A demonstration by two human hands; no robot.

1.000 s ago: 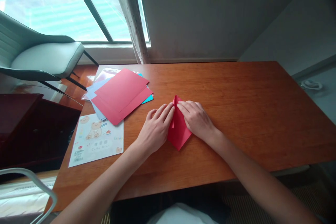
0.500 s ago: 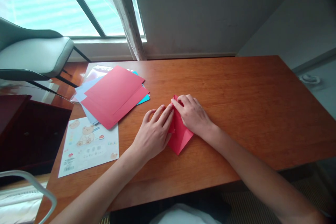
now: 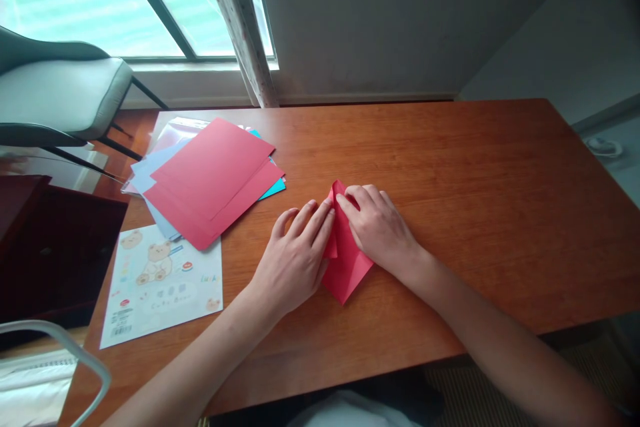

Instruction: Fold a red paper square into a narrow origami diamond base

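Note:
A folded sheet of red paper (image 3: 346,271) lies on the wooden table with its pointed lower corner toward me. My left hand (image 3: 295,250) holds its left side, the fingertips on a raised flap near the top and the thumb mostly hidden. From the right, my right hand (image 3: 380,223) has curled fingers closed on the upper part, thumb and fingertips at the fold. Both hands cover much of the paper, so its full shape is hidden.
Left on the wooden table (image 3: 450,167) lies a stack of red sheets (image 3: 215,173) over pale blue and turquoise ones and a clear plastic sleeve. A white sheet with bear drawings (image 3: 165,287) is nearer me. A chair (image 3: 60,93) stands beyond the left edge.
My right hand has shifted slightly right and down along the red paper, opening a small gap from the left fingertips. The left hand keeps its hold. The view has shifted slightly.

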